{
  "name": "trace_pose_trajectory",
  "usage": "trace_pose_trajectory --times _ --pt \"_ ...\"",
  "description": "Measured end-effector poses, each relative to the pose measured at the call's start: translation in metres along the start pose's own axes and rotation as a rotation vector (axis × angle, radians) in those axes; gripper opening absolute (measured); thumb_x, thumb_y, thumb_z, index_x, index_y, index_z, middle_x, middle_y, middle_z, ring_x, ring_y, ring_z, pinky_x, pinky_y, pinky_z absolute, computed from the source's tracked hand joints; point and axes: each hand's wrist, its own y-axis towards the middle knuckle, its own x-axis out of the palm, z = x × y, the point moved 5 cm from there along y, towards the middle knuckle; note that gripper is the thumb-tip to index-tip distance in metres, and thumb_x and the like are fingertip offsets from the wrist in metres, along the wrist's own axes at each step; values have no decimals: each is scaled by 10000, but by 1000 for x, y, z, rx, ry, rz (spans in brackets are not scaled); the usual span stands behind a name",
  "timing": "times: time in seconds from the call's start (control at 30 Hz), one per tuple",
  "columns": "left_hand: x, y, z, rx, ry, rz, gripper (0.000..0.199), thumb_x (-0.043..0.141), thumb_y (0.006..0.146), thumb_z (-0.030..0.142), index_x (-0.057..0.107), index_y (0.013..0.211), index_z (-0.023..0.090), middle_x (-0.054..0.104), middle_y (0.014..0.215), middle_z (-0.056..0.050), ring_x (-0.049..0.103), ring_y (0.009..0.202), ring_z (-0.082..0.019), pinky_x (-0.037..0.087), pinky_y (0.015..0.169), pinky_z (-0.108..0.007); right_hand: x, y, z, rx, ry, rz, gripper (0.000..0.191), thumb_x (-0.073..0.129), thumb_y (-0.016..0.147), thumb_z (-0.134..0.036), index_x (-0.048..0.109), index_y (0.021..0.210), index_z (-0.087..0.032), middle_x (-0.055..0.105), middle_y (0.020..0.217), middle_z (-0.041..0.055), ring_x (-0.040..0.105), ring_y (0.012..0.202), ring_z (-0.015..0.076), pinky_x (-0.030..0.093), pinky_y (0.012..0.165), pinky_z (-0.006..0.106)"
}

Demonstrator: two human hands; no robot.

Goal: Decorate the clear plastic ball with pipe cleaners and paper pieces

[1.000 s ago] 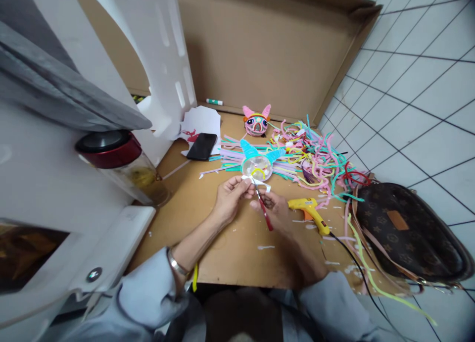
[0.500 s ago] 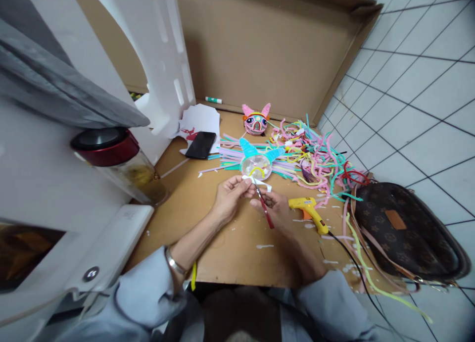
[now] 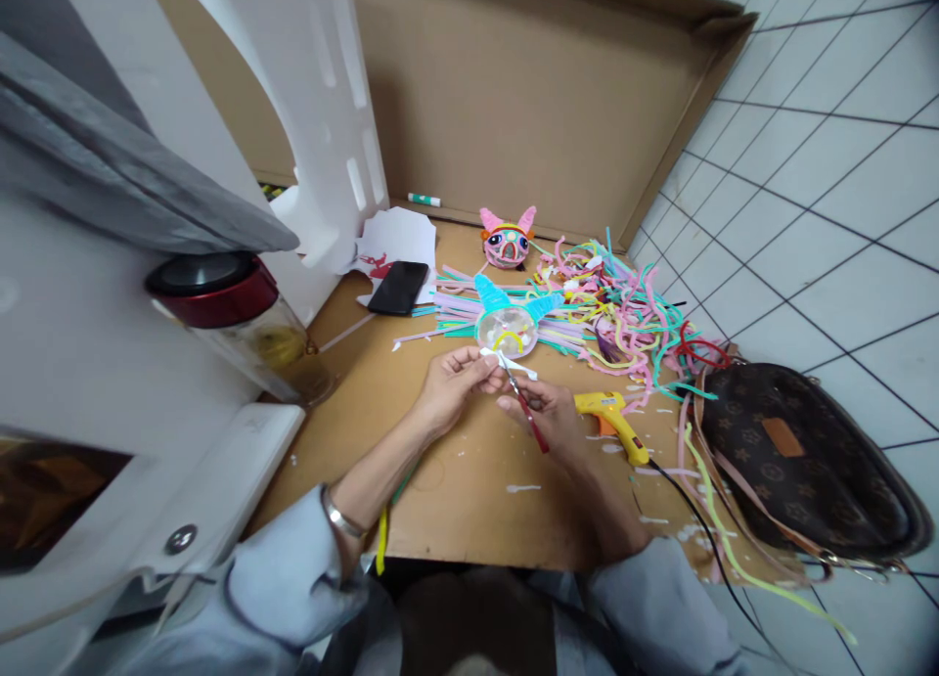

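Pinched in the fingers of my left hand (image 3: 456,387) is a small piece of white paper (image 3: 525,371). My right hand (image 3: 549,412) is closed around red-handled scissors (image 3: 529,417), whose blades reach to the paper. Just beyond both hands lies a clear round shape with turquoise ears (image 3: 508,331) and a yellow curve on it. It rests on a row of pastel pipe cleaners (image 3: 456,316). Behind it sits a pink-eared animal head (image 3: 506,243) with big eyes and a patterned face.
A yellow glue gun (image 3: 620,429) with a black cord lies right of my hands. Tangled pipe cleaners (image 3: 631,314) and a brown handbag (image 3: 799,461) are further right. To the left are a black phone (image 3: 398,289) on white paper and a red-lidded glass bottle (image 3: 242,329).
The scissors and my right hand have shifted slightly to the right. The white strip's free end now sits at a different angle. My left hand stays nearly in place.
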Motion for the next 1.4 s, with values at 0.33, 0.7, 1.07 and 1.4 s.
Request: trace_pose_trajectory --times 0.33,0.7,1.07,1.4 --pt "-4 1 7 -3 62 -16 373 904 548 422 694 659 135 668 596 -12 559 488 -78 441 500 -200 1 -1 2 24 20 -35 396 766 682 -561 648 727 -186 359 529 -65 289 473 77 255 454 227" --pt "-1 1 -3 -34 19 -24 421 893 555 463 676 656 117 678 621 -32 568 509 -80 437 523 -203 3 0 5 65 68 7 413 767 663 -554 648 732 -165 397 520 -69 314 450 61 256 434 213" --pt "-17 8 17 136 175 167 357 793 629 424 571 576 150 590 547 16 466 459 -58 361 488 -202 9 -7 5 299 191 -180 504 794 593 -562 651 859 -158 510 563 -64 442 447 68 361 446 207" --pt "-17 9 18 125 412 82 266 690 655 370 571 565 149 550 485 24 434 429 -55 324 463 -187 8 -7 4 241 213 -231 458 713 696 -599 616 816 -168 477 537 -69 437 421 68 362 415 200"
